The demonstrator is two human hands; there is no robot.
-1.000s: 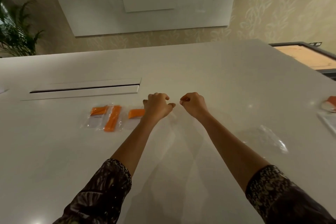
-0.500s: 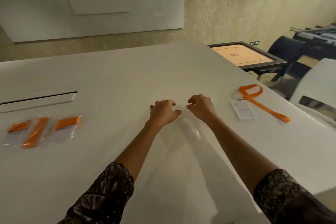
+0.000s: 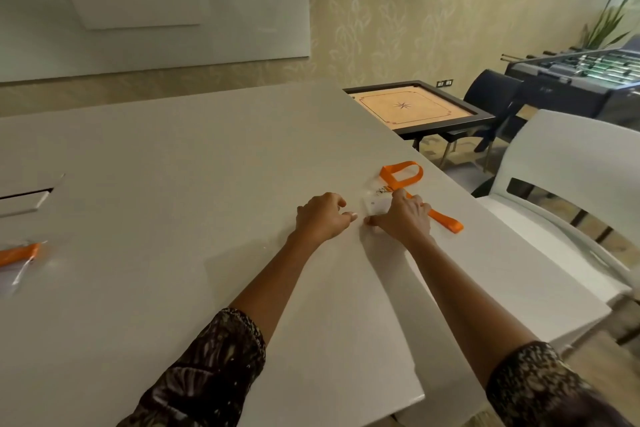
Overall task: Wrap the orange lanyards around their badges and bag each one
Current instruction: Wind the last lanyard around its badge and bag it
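Observation:
An orange lanyard (image 3: 401,174) lies near the table's right edge, with a loop at the far end and a tail running right to the edge. Its white badge (image 3: 374,206) sits at the near end of the loop. My right hand (image 3: 405,218) lies over the badge, gripping it with the thumb at the near corner and the index finger by the clip. Just to the left, my left hand (image 3: 322,218) rests on the table with fingers loosely curled; I see nothing in it. A bagged orange lanyard (image 3: 20,255) lies at the far left.
The white table (image 3: 180,166) has a cable slot (image 3: 24,196) at the left. A white chair (image 3: 568,191) stands close by the right edge. Beyond it are a carrom board (image 3: 412,106), a dark chair and a foosball table (image 3: 585,73).
The view has swung right, so the bagged lanyards slid to the left edge. Both hands moved right to the loose lanyard, and my right hand took hold of its badge.

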